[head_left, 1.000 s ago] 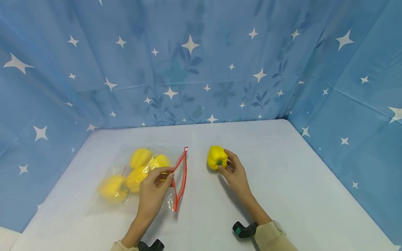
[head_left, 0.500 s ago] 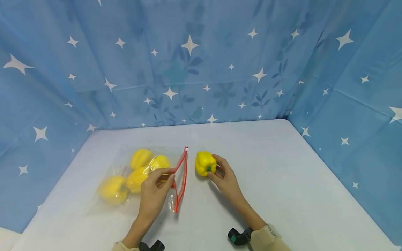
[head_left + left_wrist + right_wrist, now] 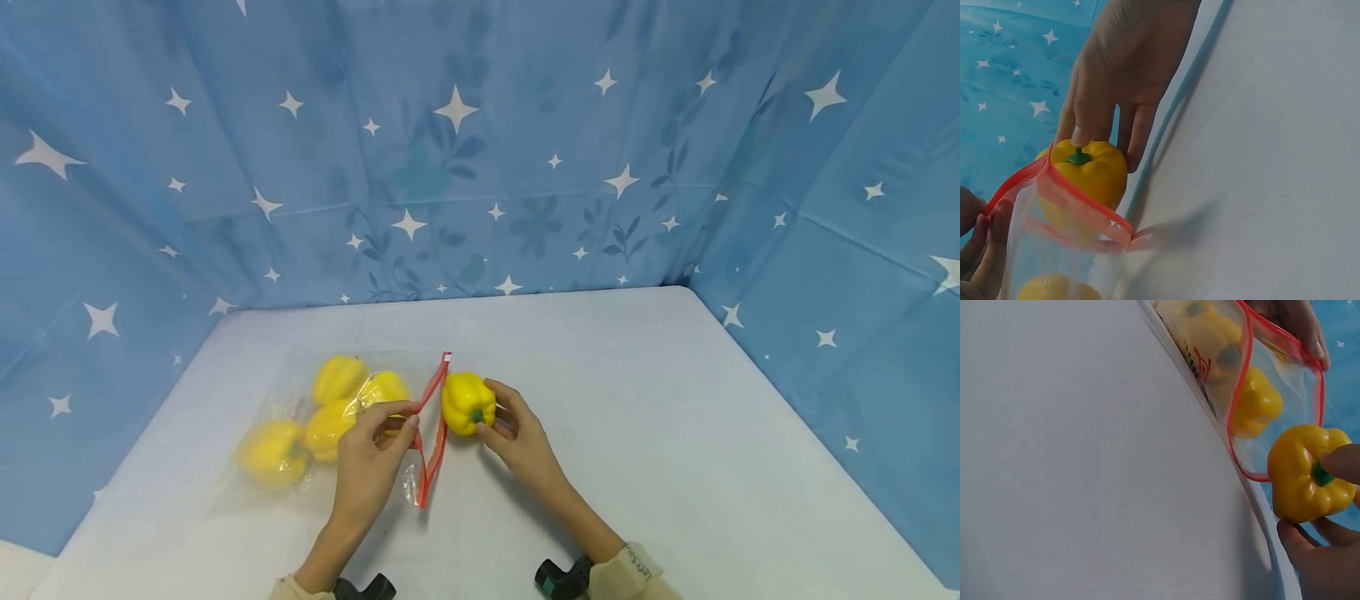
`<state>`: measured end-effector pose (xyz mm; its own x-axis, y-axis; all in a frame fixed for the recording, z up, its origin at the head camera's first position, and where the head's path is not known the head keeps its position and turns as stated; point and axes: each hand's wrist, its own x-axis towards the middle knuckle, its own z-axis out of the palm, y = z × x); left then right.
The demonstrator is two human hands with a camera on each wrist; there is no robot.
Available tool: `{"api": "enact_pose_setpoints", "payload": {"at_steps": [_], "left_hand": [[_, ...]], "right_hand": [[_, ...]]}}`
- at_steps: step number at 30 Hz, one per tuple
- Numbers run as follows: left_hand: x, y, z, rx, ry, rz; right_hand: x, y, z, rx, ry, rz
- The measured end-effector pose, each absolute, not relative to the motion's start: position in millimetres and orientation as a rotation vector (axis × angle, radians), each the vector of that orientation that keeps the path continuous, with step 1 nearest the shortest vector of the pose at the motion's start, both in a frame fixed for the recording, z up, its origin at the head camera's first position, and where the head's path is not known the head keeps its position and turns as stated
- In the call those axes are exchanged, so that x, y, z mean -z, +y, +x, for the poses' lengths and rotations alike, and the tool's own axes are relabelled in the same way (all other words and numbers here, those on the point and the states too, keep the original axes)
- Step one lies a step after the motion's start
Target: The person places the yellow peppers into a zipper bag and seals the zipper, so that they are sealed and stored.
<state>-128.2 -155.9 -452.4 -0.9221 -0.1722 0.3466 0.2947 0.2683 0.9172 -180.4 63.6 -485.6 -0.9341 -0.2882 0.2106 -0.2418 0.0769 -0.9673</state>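
A clear zip bag [image 3: 431, 467] with a red-edged mouth lies on its side, its mouth spread and facing right. Several yellow bell peppers [image 3: 341, 379] are inside it. My left hand [image 3: 367, 454] pinches the near-left edge of the red rim [image 3: 1085, 197] between thumb and fingers. At the mouth, my right hand [image 3: 521, 433] grips another yellow bell pepper [image 3: 468, 403] by its stem end and sides. In the right wrist view, this pepper [image 3: 1304, 478] overlaps the rim, its green stem under a fingertip; whether it touches the bag I cannot tell.
A white-covered table [image 3: 675, 433] lies under everything, with its far edge near the back. Blue star-patterned curtains [image 3: 480, 150] hang behind and at both sides. A black wrist device [image 3: 562, 577] sits by the right sleeve.
My right hand has carried the bell pepper leftward and slightly toward me, up to the bag's mouth. The left hand has stayed on the rim, almost still.
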Motion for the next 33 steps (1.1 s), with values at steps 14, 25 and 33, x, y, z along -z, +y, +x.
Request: {"api": "enact_pose_setpoints", "payload": {"at_steps": [14, 25, 33], "left_hand": [[451.9, -155.7, -129.3, 1.662, -2.152, -0.133], [454.4, -157.0, -128.8, 1.647, -2.126, -0.145], [454.8, -154.9, -128.3, 1.648, -2.122, -0.155]], "right_hand": [[486.8, 48.0, -176.1, 1.974, 2.213, -0.704], [487.1, 36.8, -178.5, 1.881, 2.245, -0.746], [487.9, 22.9, -178.0, 1.894, 2.228, -0.756]]}}
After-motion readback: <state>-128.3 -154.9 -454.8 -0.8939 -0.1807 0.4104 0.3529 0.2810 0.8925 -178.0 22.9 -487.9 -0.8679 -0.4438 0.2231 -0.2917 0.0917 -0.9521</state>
